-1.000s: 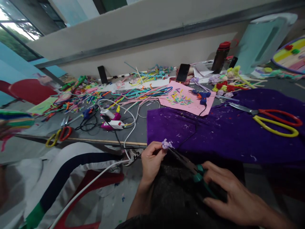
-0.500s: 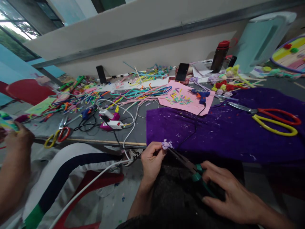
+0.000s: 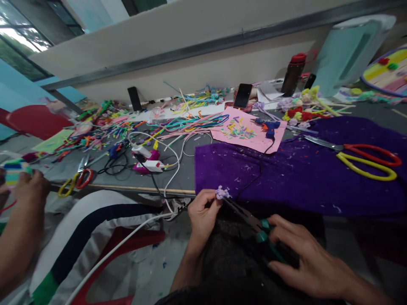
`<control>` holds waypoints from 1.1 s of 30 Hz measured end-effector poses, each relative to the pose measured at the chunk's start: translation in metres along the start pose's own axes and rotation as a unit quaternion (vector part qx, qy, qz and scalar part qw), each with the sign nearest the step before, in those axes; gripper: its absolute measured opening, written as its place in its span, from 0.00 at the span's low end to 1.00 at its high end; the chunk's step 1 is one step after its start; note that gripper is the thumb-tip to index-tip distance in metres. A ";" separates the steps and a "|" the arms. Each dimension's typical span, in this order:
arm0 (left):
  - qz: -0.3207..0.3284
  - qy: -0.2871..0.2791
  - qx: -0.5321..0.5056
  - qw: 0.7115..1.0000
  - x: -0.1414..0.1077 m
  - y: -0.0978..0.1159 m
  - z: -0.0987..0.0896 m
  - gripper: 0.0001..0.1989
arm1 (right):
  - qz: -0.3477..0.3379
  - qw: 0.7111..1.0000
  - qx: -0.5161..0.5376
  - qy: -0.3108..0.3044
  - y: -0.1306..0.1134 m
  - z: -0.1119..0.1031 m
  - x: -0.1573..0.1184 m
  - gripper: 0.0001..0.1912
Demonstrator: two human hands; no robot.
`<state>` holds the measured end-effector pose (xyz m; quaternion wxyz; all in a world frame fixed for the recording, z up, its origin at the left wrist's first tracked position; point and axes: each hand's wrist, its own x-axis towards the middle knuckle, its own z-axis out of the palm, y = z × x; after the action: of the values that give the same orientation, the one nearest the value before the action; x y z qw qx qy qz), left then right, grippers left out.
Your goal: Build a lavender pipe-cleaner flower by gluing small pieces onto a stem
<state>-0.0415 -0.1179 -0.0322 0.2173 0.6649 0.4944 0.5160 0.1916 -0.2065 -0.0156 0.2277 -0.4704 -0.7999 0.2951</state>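
Note:
Between thumb and fingers, my left hand (image 3: 203, 212) pinches a small fuzzy lilac flower-like piece (image 3: 223, 193), which looks made of pipe cleaner. My right hand (image 3: 302, 250) is wrapped round the green handles of long-nose pliers (image 3: 248, 216). The tips of the pliers meet the lower right side of the lilac piece; whether the jaws are closed on it I cannot tell. Both hands are over my lap, at the near edge of the purple cloth (image 3: 232, 169).
Large scissors (image 3: 365, 154) lie on the cloth at right. Behind it a glue gun (image 3: 269, 127) rests on pink paper (image 3: 219, 135) with cut bits. A power strip (image 3: 149, 163), cables and pipe cleaners (image 3: 190, 127) spread leftward. Another person's hand (image 3: 30, 186) holds a colourful piece at far left.
My hands, the pliers and the lilac piece stay nearly still. At far left the other person's hand and the colourful piece have shifted slightly to the right.

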 end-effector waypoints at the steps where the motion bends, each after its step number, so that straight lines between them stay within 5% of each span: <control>1: -0.006 -0.001 -0.001 1.000 0.000 0.000 0.000 0.02 | 0.001 1.000 0.001 -0.002 0.000 0.000 0.000 0.11; 21: -0.029 0.001 -0.017 0.999 -0.001 -0.001 0.001 0.02 | 0.018 0.999 0.014 -0.027 0.003 0.003 0.001 0.09; 33: 0.033 0.007 0.005 0.999 -0.001 -0.003 0.001 0.02 | 0.033 0.996 0.072 -0.045 -0.006 -0.002 0.006 0.08</control>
<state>-0.0419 -0.1168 -0.0354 0.1934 0.6782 0.4767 0.5249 0.1866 -0.2029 -0.0100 0.2147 -0.4649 -0.7705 0.3797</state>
